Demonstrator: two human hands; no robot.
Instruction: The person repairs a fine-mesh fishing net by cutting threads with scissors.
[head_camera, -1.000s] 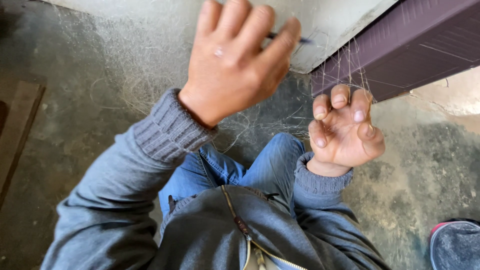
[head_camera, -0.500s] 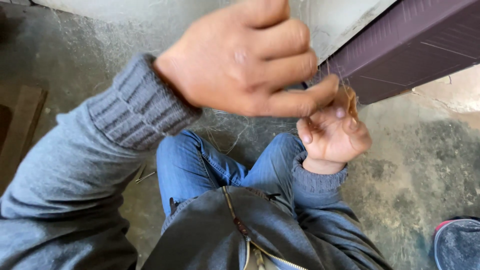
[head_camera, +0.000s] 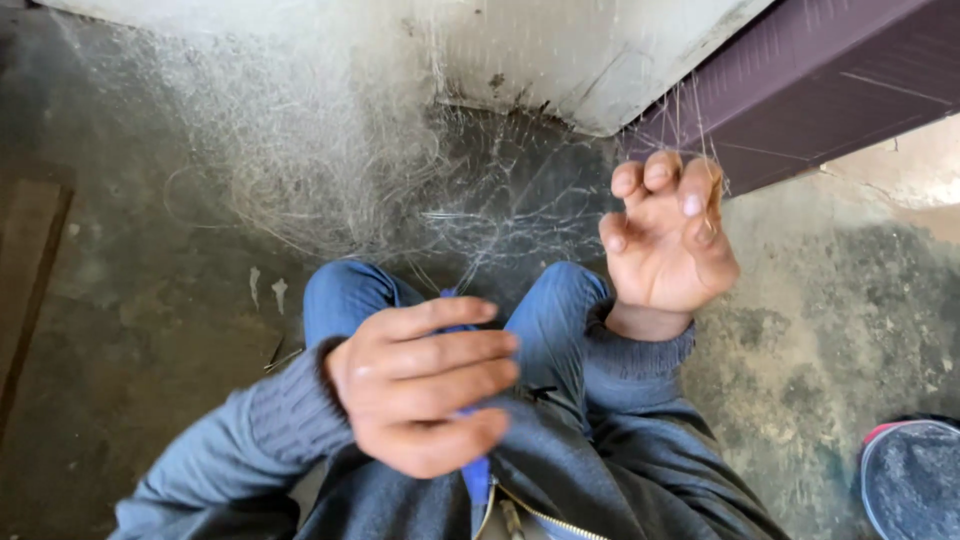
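Rough grey concrete floor (head_camera: 130, 330) fills the view, with a stained pale wall (head_camera: 560, 50) at the far side and a dark purple painted beam (head_camera: 830, 80) slanting across the far right. I sit with my blue-jeaned knees (head_camera: 350, 295) raised; a fine, pale, tangled fishing net of thin monofilament (head_camera: 330, 160) lies heaped on the floor beyond them and rises in a few taut strands toward the beam.

My right hand (head_camera: 665, 235) is lifted to the right of my knees, fingers curled and hooked through those strands, thumb pressed toward the fingertips, so the mesh is kept stretched and open where I can see it.

My left hand (head_camera: 425, 385) is near me, over my lap, fingers closed loosely around a slim blue plastic tool (head_camera: 476, 470), apparently a netting needle, whose ends show above and below the fist; whether thread runs from it to the net I cannot tell. It is held low, which would draw any line clear of the mesh.

A round, red-rimmed container (head_camera: 915, 475) sits at the near right edge.
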